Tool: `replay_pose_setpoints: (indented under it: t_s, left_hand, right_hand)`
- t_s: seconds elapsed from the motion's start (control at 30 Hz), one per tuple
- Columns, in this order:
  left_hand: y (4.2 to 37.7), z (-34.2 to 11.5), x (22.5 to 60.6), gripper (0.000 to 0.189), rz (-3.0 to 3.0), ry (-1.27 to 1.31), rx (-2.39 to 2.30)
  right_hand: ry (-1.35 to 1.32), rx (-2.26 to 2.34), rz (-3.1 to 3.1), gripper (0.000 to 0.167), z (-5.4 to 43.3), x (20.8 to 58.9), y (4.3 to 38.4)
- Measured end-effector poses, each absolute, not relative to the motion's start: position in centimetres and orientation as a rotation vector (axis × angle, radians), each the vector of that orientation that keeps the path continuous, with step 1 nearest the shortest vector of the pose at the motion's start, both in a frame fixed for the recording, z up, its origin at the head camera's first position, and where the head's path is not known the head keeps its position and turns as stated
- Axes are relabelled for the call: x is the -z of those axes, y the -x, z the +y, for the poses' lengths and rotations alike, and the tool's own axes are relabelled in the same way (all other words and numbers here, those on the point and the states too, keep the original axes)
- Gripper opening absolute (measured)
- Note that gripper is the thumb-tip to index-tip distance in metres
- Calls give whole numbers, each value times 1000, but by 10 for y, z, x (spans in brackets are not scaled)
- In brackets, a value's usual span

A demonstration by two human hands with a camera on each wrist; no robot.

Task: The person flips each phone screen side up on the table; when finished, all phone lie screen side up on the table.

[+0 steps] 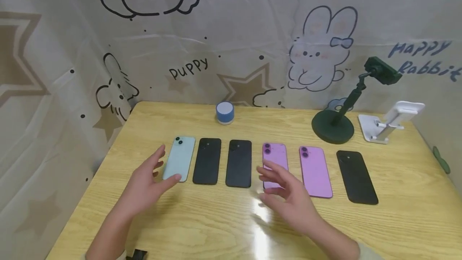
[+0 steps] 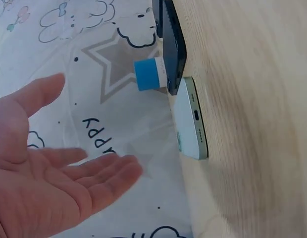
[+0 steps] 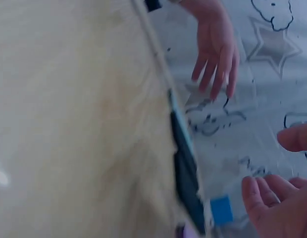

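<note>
The person's left hand (image 1: 142, 187) hovers to the left of the blue-and-white cylinder (image 1: 225, 113) and nearer the body than it, fingers (image 1: 157, 157) loosely stretched forward, thumb (image 1: 175, 179) spread well away from them. From here I see the right hand (image 1: 292, 202) raised too, to the right of the cylinder and also nearer the body; its fingers bend gently and point forward and leftward, thumb apart on the near side. Both forearms (image 1: 110, 232) slant inward, the right one bare up to a pale sleeve (image 1: 368, 252).
</note>
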State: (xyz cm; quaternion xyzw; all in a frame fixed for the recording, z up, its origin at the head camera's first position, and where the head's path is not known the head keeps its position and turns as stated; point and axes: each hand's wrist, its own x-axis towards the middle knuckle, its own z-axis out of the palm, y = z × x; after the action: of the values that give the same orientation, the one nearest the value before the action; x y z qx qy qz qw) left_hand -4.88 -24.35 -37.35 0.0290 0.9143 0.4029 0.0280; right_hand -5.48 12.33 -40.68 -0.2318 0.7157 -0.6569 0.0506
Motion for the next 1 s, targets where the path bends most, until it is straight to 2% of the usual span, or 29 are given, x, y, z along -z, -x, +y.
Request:
replay_pose_setpoints:
  t_s: [0.2, 0.53, 0.77, 1.0]
  left_hand:
    - [70, -255, 374, 94, 2812, -70, -1320]
    - [102, -268, 381, 89, 2719, 117, -1292]
    - [121, -273, 394, 77, 2641, 228, -1275]
    - [127, -274, 400, 70, 2573, 255, -1288]
  right_hand:
    - [671, 2135, 1941, 80, 62, 394, 90]
    - [465, 1957, 1910, 83, -19, 392, 126]
    - [290, 1862, 1836, 86, -59, 407, 142]
    - [209, 1752, 1885, 93, -82, 415, 142]
